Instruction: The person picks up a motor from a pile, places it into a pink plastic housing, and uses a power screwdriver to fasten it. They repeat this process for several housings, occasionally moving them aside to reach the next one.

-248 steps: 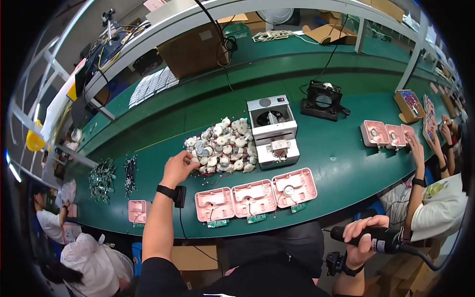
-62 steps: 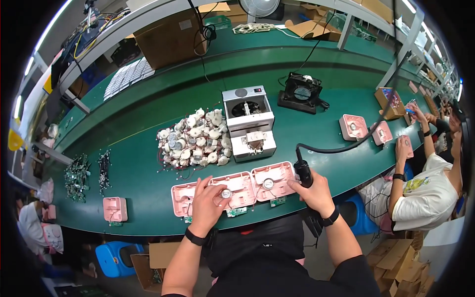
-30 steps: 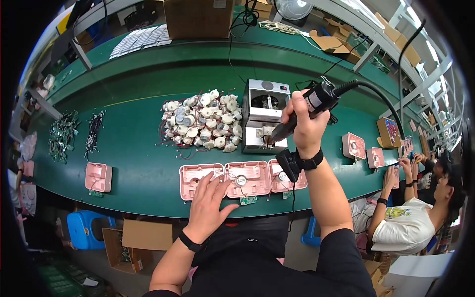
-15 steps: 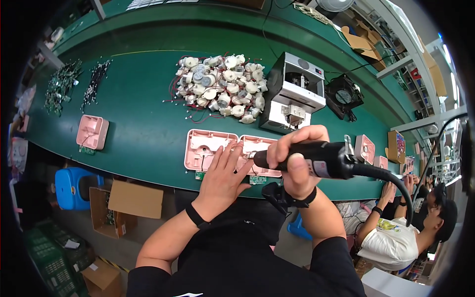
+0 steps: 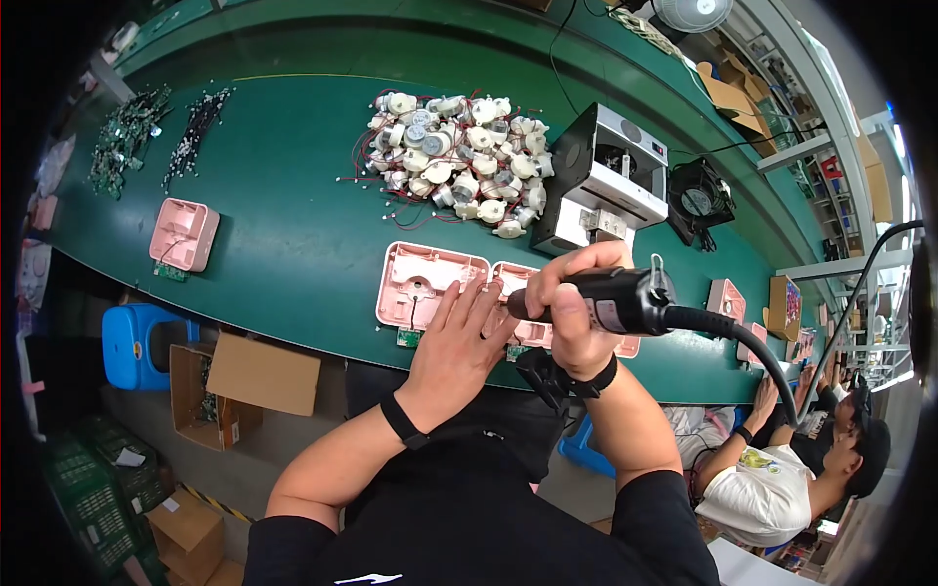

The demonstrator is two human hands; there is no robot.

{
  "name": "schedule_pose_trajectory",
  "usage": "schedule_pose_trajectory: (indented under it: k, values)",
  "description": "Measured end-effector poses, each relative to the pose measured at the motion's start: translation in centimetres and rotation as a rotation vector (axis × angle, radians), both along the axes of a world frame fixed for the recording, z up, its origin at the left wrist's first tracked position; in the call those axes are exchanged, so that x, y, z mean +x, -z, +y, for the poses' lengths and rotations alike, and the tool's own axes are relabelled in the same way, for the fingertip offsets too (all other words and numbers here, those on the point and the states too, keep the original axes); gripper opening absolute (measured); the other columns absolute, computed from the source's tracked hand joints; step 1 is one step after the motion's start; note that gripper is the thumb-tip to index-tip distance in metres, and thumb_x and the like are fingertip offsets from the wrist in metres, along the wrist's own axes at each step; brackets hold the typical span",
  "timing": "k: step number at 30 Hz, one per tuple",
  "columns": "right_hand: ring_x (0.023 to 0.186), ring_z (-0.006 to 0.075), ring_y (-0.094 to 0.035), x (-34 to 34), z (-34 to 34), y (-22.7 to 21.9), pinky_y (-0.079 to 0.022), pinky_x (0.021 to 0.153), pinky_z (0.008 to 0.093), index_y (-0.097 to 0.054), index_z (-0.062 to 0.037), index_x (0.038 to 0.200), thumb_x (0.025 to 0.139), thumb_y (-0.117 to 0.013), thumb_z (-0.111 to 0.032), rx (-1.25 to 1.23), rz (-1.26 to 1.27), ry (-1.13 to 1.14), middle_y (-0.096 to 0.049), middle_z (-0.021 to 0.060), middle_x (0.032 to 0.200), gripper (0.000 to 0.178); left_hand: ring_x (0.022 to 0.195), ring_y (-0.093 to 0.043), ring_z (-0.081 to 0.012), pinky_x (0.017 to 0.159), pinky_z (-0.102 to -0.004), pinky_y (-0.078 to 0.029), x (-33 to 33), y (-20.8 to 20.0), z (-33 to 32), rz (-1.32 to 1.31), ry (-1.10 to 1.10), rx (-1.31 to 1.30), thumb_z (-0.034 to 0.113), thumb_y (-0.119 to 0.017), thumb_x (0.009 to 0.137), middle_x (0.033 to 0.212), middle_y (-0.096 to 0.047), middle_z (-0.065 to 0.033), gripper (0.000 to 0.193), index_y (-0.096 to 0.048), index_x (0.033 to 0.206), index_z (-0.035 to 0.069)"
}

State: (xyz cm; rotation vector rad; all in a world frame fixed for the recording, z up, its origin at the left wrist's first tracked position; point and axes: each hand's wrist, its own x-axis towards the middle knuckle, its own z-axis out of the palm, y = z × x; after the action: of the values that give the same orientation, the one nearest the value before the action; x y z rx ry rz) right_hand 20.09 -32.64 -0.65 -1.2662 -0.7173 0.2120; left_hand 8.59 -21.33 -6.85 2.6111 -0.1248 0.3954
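Note:
A black electric screwdriver (image 5: 625, 301) with a thick cord is gripped in my right hand (image 5: 586, 347), lying sideways with its tip toward my left fingers. My left hand (image 5: 454, 337) lies flat, fingers stretched over the join of two pink plastic housings. The left housing (image 5: 430, 262) shows its hollow inside, with a black wire running to a small green circuit board (image 5: 408, 338) at its front edge. Largely covered by my hands is the right housing (image 5: 513, 273), with another board (image 5: 514, 353) below it. The screwdriver's tip is hidden behind my left fingers.
Behind the housings lies a heap of small white-and-silver motors (image 5: 469, 161). A grey-black machine (image 5: 611, 181) and a black fan (image 5: 699, 202) stand right of it. Another pink housing (image 5: 186, 234) sits at left, below piled circuit boards (image 5: 127, 142). A co-worker (image 5: 762, 488) sits at right.
The view has shifted a little. My right hand and the screwdriver sit slightly lower and nearer my left hand, which stays spread on the housings.

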Motion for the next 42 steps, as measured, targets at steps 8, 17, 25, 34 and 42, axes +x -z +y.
schedule_pose_trajectory:
  k: [8, 17, 25, 34, 42]
  values:
    - [0.059, 0.0173, -0.052, 0.4, -0.3, 0.1, -0.049, 0.060, 0.0331, -0.040, -0.0054, 0.108, 0.089, -0.068, -0.017, -0.030, -0.100, 0.071, -0.055, 0.0110, 0.076, 0.036, 0.135, -0.040, -0.0370, 0.115, -0.0506, -0.029, 0.3, 0.1, -0.7, -0.063, -0.005, 0.069, 0.019, -0.066, 0.083, 0.139, -0.048, -0.0195, 0.044, -0.060, 0.125, 0.009]
    - [0.055, 0.0167, -0.054, 4.9, -4.9, -8.1, -0.048, 0.052, 0.0318, -0.045, -0.0023, 0.105, 0.094, -0.058, -0.012, 0.227, -0.190, 0.329, -0.054, 0.0090, 0.073, 0.019, 0.130, -0.044, -0.0387, 0.111, -0.0503, -0.035, -1.8, -3.6, 0.5, -0.007, 0.032, -0.026, 0.018, -0.076, 0.078, 0.135, -0.050, -0.0186, 0.054, -0.057, 0.127, 0.006]
    - [0.052, 0.0147, -0.054, 9.5, -4.5, -6.7, -0.046, 0.050, 0.0296, -0.049, -0.0017, 0.099, 0.095, -0.059, -0.013, 0.005, -0.245, 0.428, -0.054, 0.0055, 0.067, 0.016, 0.121, -0.053, -0.0383, 0.100, -0.0441, -0.044, -3.5, -3.0, 5.6, -0.010, -0.368, -0.218, 0.020, -0.076, 0.082, 0.130, -0.055, -0.0195, 0.056, -0.053, 0.129, 0.000]
    - [0.051, 0.0138, -0.049, 4.4, -7.5, -7.1, -0.044, 0.047, 0.0280, -0.047, -0.0068, 0.106, 0.097, -0.058, -0.017, 0.249, 0.031, 0.314, -0.050, 0.0038, 0.069, 0.017, 0.114, -0.060, -0.0360, 0.094, -0.0401, -0.049, -4.2, -1.4, 7.6, 0.107, -0.403, -0.468, 0.020, -0.070, 0.089, 0.127, -0.058, -0.0223, 0.053, -0.050, 0.132, -0.004]
    - [0.049, 0.0151, -0.049, -2.0, -13.3, -6.3, -0.045, 0.047, 0.0290, -0.040, -0.0079, 0.107, 0.094, -0.063, -0.031, 0.305, 0.050, 0.315, -0.050, 0.0054, 0.069, 0.035, 0.102, -0.067, -0.0267, 0.084, -0.0352, -0.054, 2.6, -3.7, 16.4, 0.087, -0.399, -0.307, 0.018, -0.067, 0.092, 0.114, -0.067, -0.0174, 0.036, -0.060, 0.122, -0.001]
